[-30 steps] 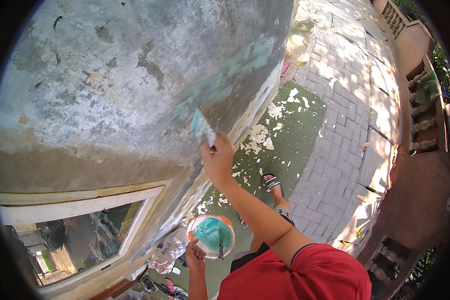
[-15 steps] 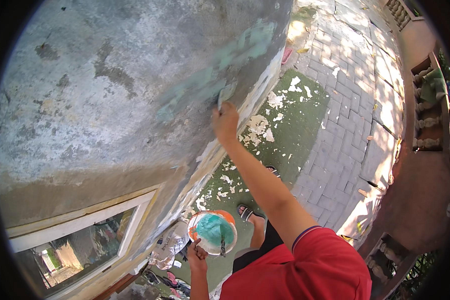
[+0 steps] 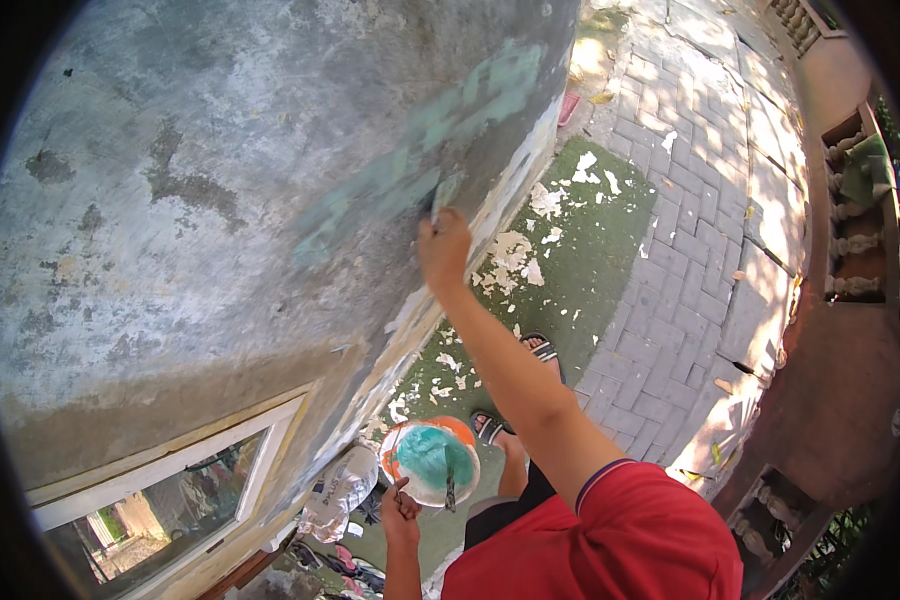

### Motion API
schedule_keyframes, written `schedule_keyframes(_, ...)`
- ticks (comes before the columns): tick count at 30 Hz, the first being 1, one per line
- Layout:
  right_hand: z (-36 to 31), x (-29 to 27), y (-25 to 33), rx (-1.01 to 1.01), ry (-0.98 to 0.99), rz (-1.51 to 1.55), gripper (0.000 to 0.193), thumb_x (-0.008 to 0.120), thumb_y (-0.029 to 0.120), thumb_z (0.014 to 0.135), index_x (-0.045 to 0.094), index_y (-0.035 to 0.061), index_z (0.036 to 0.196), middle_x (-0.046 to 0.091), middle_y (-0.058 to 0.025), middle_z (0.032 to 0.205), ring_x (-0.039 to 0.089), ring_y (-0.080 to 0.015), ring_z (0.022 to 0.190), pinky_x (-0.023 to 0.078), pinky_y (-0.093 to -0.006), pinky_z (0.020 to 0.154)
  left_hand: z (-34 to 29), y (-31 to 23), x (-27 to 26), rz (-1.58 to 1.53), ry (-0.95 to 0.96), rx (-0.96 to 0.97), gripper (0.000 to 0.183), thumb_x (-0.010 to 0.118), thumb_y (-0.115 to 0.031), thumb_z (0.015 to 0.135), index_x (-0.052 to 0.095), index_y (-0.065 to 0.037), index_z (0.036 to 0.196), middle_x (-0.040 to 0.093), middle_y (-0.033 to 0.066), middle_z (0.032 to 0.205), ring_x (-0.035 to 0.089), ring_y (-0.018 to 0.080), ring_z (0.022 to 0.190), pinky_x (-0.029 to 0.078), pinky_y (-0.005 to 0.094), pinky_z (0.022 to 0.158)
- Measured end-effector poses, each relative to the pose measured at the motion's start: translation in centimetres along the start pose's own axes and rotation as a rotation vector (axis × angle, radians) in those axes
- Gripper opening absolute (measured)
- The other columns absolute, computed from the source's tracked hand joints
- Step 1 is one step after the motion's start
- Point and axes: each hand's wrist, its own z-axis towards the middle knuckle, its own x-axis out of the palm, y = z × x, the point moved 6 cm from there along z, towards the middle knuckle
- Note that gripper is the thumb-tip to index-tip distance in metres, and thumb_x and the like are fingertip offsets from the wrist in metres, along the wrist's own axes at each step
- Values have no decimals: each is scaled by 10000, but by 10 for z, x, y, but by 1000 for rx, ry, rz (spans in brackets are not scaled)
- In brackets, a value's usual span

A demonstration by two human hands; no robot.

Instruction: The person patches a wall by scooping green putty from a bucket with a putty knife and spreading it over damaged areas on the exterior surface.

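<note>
My right hand (image 3: 444,248) is closed around the dark handle of a flat scraper, likely a putty knife (image 3: 443,192), whose blade lies against the grey wall (image 3: 220,120). A streaky pale green patch (image 3: 400,165) runs diagonally over the wall there. Low in front of me, my left hand (image 3: 401,512) is closed beside the rim of an orange-and-white bucket (image 3: 471,468); what its fingers grip is unclear. Inside the bucket is smooth turquoise paste (image 3: 425,455). A narrow dark-streaked tool (image 3: 450,478) stands in it near the right side.
White flakes (image 3: 515,262) litter the green ground strip (image 3: 585,270) along the wall. Grey paving (image 3: 670,260) lies to the right. A silvery bag (image 3: 338,490) stands left of the bucket, under a framed window (image 3: 160,490). My sandaled feet (image 3: 488,428) are near the bucket.
My view has shifted a little, so the wall sits farther left. My right hand with the scraper is still at the green patch's lower edge. More of my far sandal shows.
</note>
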Motion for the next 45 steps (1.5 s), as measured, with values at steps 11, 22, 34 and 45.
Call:
schedule_keyframes(11, 12, -38, -53, 265, 29, 2, 148, 613, 85, 837, 611, -55, 885, 609, -193, 873, 575, -390, 733, 477, -428, 702, 3, -5, 9, 40, -28, -19, 356, 469, -251, 971, 540, 51, 1146, 294, -45, 549, 269, 72, 478, 271, 255, 514)
schedule_keyframes(22, -68, -39, 103, -27, 252, 258, 344, 602, 99, 869, 598, -39, 1184, 598, -215, 1084, 605, -373, 895, 501, -404, 800, 2, 0, 2, 43, -72, -3, 334, 531, -257, 940, 585, 40, 1085, 288, -42, 545, 253, 77, 464, 261, 264, 486)
schedule_keyframes(34, -12, -21, 21, 33, 100, 18, 151, 616, 64, 832, 618, -58, 921, 607, -220, 962, 606, -389, 806, 489, -433, 735, 3, -4, 9, 20, -42, 2, 326, 539, -257, 931, 591, 33, 1069, 291, -43, 536, 256, 76, 451, 257, 264, 475)
schedule_keyframes(45, -2, -22, -49, 322, 58, -32, 236, 648, 155, 869, 583, -60, 798, 594, -219, 812, 556, -382, 712, 446, -434, 668, -7, -3, 38, -16, -106, 54, 380, 511, -276, 954, 556, 62, 1121, 297, -41, 547, 256, 73, 464, 257, 262, 490)
